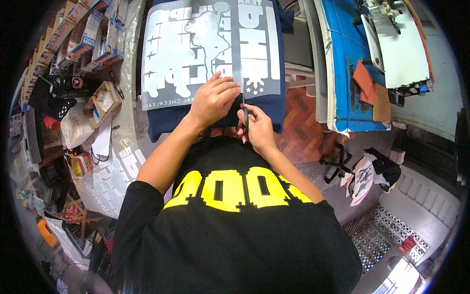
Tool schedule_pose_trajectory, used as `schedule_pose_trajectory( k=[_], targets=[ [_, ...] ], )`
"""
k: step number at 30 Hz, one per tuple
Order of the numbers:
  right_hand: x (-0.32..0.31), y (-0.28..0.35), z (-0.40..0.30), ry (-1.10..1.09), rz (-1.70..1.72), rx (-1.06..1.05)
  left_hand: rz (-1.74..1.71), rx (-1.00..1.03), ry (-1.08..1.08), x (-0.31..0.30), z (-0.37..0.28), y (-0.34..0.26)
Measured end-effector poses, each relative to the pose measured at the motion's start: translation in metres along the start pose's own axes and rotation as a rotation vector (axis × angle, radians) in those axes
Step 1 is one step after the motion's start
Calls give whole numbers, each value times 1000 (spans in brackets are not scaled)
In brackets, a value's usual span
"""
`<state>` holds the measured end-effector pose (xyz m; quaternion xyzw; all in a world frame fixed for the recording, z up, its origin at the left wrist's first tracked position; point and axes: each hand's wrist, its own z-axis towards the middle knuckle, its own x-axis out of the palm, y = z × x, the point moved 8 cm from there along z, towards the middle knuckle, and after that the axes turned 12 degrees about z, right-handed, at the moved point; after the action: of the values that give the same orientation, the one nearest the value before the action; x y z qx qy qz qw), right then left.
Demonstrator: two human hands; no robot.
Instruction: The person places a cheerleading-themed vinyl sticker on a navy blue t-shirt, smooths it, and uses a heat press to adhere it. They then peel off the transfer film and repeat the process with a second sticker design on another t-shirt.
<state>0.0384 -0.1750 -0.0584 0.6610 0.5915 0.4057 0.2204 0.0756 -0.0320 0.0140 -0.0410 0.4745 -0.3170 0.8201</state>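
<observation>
A clear transfer film sheet with white mirrored lettering and a cheerleader figure lies over dark navy fabric. My left hand holds the film near its lower edge, palm down, its fingers close to the cut line; the thumb is hard to make out. In my right hand is a pair of scissors with dark handles. The blades point away from me, at the slit between the large left piece and the narrower right strip of film. Fingers partly cover the handles.
At left, a table bears cardboard boxes, a black marker, a small wooden box and another printed film. A blue-covered table stands at right with orange pieces and a white-topped machine.
</observation>
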Motion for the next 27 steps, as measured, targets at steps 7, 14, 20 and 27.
schedule_pose_trajectory(
  k=[7,14,20,27],
  targets=[
    [5,12,19,-4,6,-40,-48,-4,-47,-15,2,-7],
    [9,18,22,-6,-63,-48,-55,-5,-58,-24,2,-12],
    [12,29,40,-16,-50,-59,-49,-4,-87,-35,5,-15],
    [18,39,52,-11,-60,-83,-64,7,-79,-44,4,-22]
  ],
)
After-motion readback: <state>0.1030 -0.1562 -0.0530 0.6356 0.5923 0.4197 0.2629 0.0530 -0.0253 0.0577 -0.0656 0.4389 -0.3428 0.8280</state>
